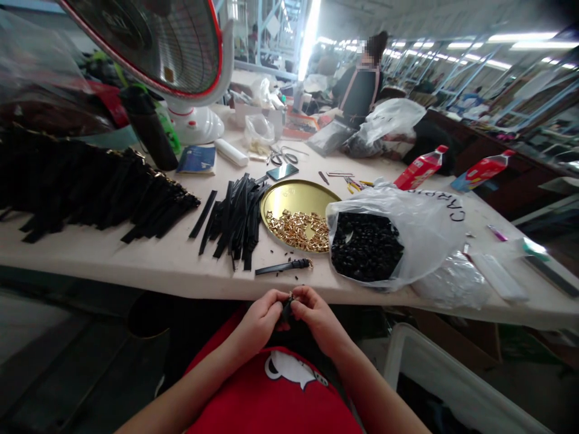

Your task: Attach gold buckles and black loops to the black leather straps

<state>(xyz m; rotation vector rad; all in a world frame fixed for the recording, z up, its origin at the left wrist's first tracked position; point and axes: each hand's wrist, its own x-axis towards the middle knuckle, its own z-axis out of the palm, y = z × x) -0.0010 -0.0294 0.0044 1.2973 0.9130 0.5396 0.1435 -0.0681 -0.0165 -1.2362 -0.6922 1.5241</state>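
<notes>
Just off the table's front edge, my left hand [262, 316] and my right hand [316, 313] are closed together on a black strap [286, 310] with a gold buckle at its top. Fingers hide most of that strap. On the table ahead lies a finished-looking black strap [283, 266] with a gold buckle at its right end. Behind it, a round gold tray [294, 196] holds many small gold buckles [298, 230]. Loose black straps [237, 220] are piled left of the tray. A white plastic bag [425, 211] at the right is full of small black pieces [364, 247].
A long heap of buckled black straps [90, 187] covers the left side. A fan [194, 123], dark bottle [147, 126], phone [283, 172], scissors [283, 157] and red drink bottles [420, 169] stand or lie farther back. Below right is a white bin [398, 343]. A person [362, 87] is beyond the table.
</notes>
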